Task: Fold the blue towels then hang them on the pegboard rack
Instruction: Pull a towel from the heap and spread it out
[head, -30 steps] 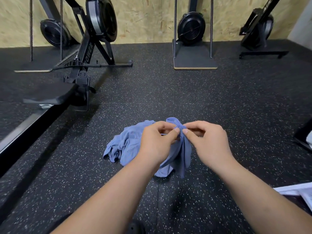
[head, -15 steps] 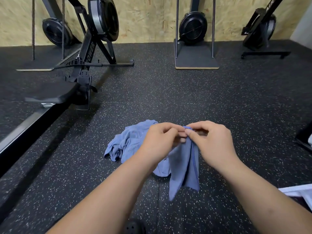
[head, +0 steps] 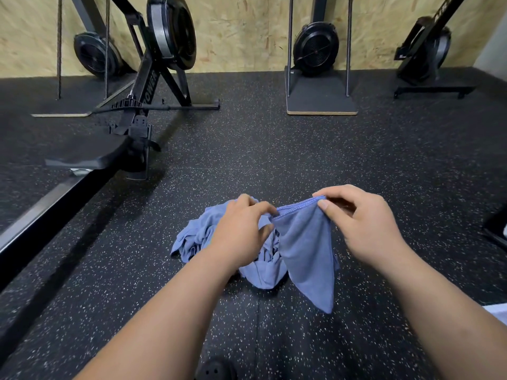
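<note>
Both hands have drawn apart, stretching the blue towel's (head: 306, 242) hem — left hand (head: 241, 229) and right hand (head: 365, 223) fingers pinching it above the floor pile (head: 197, 237); a weak pinch could drop it

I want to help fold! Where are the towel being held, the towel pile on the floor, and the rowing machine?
held towel (head: 307, 250): head view, middle of the hanging cloth.
towel pile (head: 194, 237): head view, its crumpled left part.
rowing machine (head: 171, 31): head view, its flywheel housing.
</note>
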The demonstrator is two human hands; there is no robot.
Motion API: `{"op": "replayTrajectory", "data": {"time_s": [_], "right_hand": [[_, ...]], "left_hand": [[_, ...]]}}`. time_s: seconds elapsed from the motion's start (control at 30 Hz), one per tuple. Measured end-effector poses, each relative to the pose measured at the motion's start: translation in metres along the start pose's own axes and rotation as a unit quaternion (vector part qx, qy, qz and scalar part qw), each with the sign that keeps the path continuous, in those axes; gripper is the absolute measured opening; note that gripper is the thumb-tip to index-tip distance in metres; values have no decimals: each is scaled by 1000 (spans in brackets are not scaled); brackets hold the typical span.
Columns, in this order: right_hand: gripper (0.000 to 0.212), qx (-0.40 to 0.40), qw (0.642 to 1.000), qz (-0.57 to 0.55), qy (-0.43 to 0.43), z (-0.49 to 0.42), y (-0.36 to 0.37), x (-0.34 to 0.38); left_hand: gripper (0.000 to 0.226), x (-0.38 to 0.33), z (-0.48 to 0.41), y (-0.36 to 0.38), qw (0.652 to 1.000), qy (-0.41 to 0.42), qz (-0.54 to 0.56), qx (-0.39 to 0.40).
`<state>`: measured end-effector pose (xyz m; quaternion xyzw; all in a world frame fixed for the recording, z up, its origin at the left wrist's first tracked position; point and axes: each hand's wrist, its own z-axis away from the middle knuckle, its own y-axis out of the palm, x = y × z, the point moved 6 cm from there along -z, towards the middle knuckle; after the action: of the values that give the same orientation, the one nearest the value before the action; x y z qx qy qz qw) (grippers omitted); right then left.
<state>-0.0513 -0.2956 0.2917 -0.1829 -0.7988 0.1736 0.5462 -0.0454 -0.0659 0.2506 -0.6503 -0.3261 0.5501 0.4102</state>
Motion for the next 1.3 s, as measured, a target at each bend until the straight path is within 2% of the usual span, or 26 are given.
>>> {"op": "replayTrajectory", "data": {"time_s": [0.1,0.2,0.27,0.3,0.37,0.43,0.57,0.67,0.77,0.87,1.07,1.17,1.3], "right_hand": [[18,-8,1000,-7,1,-1,-5,-1],[15,-39,996,76,12,-1,-12,-12],[13,-39,987,157,27,0,-13,-22],[12,-23,982,185,37,0,-11,-28],[12,20,974,216,60,0,-4,-38],[12,22,970,230,70,1,-4,-41],[10,-71,972,223,21,-1,-13,-27],[10,-42,977,206,-20,0,-3,-18],[9,-69,971,228,-2,0,-7,-19],[8,-45,970,236,24,-2,-6,-25],[9,-11,979,199,48,-4,-9,-26],[11,6,991,115,67,-6,-10,-28],[9,-12,995,-14,100,-8,-9,-30]], "left_hand": [[18,-3,-1,3,999,10,-27,27],[8,-4,-2,-18,997,4,3,-82],[7,-9,0,-34,986,39,8,-164],[7,-14,1,-38,981,67,19,-181],[4,-23,4,-40,976,117,58,-176],[1,-25,6,-40,974,133,76,-169],[6,-11,0,-36,985,74,-63,-140],[12,-1,-2,-33,986,30,-115,-114],[11,-3,0,-40,982,38,-111,-147],[13,-6,1,-40,982,34,-117,-146],[9,1,3,-43,992,3,-13,-124],[2,7,2,-46,989,-8,80,-123],[20,7,1,-51,964,-5,241,-116]]}}
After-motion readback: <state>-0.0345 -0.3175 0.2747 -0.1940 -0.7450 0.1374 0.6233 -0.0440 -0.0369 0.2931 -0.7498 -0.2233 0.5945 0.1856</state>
